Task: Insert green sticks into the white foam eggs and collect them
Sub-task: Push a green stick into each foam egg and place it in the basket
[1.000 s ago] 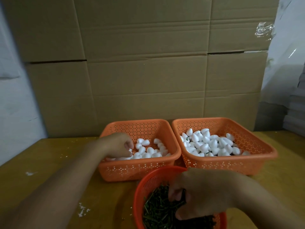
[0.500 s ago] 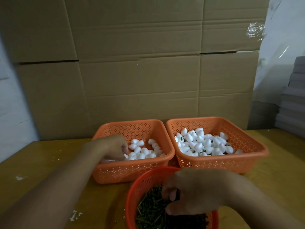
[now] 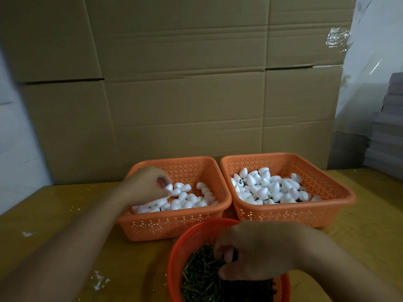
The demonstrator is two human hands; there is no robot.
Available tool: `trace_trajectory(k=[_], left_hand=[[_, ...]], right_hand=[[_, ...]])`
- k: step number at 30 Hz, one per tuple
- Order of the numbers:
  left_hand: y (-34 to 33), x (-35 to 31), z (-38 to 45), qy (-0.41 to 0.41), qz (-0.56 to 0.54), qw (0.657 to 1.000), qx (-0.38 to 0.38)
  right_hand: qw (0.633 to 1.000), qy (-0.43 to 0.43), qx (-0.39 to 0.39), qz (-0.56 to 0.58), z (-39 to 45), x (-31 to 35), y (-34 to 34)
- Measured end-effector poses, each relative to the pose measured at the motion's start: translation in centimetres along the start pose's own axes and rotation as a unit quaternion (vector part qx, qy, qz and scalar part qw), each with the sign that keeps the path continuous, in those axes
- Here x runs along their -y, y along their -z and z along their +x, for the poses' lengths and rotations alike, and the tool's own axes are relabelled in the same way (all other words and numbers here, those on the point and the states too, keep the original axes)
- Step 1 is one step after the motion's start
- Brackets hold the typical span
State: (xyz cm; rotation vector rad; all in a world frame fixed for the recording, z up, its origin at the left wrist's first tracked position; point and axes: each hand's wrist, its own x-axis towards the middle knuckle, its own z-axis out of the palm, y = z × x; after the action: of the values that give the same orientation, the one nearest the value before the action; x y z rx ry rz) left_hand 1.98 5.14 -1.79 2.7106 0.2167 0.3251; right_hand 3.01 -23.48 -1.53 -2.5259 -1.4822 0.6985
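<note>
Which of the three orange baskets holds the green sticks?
The round basket nearest the person, where the right hand is reaching in. The two square baskets behind it, the left and the right, hold white foam eggs.

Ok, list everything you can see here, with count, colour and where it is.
Square baskets: two, orange, side by side at the table's back.
Foam eggs: many, white, in both square baskets; some in the right one show green bits.
Round basket: one, red-orange, nearest the camera.
Sticks: many, green, in the round basket.
Table: one, yellow-brown, with white crumbs.
Cardboard boxes: several, brown, stacked behind.
Left hand: pinches one egg over the left basket.
Right hand: fingers curled among the sticks.
</note>
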Motion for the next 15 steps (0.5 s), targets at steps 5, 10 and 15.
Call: trace_trajectory(k=[5, 10, 15], left_hand=[[0.4, -2.2, -2.7, -0.04, -0.208, 0.967, -0.14], [0.4, -4.4, -4.9, -0.111, -0.342, 0.919, -0.161], [0.3, -5.3, -5.9, -0.183, -0.41, 0.881, -0.148]], right_hand=[[1.0, 0.003, 0.004, -0.005, 0.1, 0.1, 0.0], [1.0, 0.004, 0.005, -0.017, 0.1, 0.2, -0.1], [1.0, 0.005, -0.007, -0.022, 0.2, 0.2, -0.3]])
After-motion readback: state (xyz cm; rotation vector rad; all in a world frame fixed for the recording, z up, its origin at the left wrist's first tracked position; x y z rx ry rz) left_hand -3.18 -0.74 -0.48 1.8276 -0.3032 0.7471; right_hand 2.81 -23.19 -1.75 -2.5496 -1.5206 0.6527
